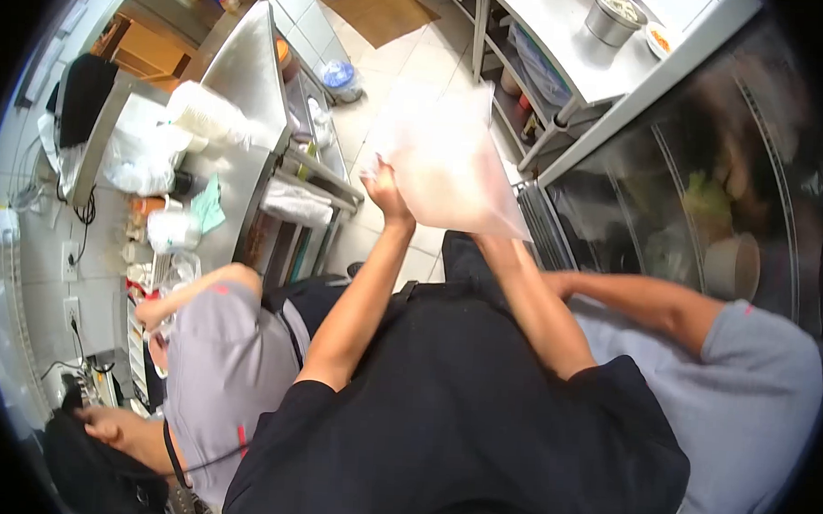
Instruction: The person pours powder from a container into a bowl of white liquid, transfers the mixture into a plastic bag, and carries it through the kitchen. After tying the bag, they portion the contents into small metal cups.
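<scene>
A pale, pinkish-white translucent plastic sheet or bag [452,171] is held out in front of me over the floor; glare washes out its upper part. My left hand [388,194] is closed at its left edge, with a bit of white showing at the fingertips. Behind the lower right corner, my right hand is hidden, and only the right forearm [529,294] leads up to it. Whether those fingers grip the sheet cannot be seen.
A co-worker in grey [233,350] stands close on my left at a cluttered steel counter [240,75]. Another person's grey shirt [708,408] is close on my right, beside a glass-door fridge [672,167]. Ahead, a steel table [549,43] holds a metal container [615,20].
</scene>
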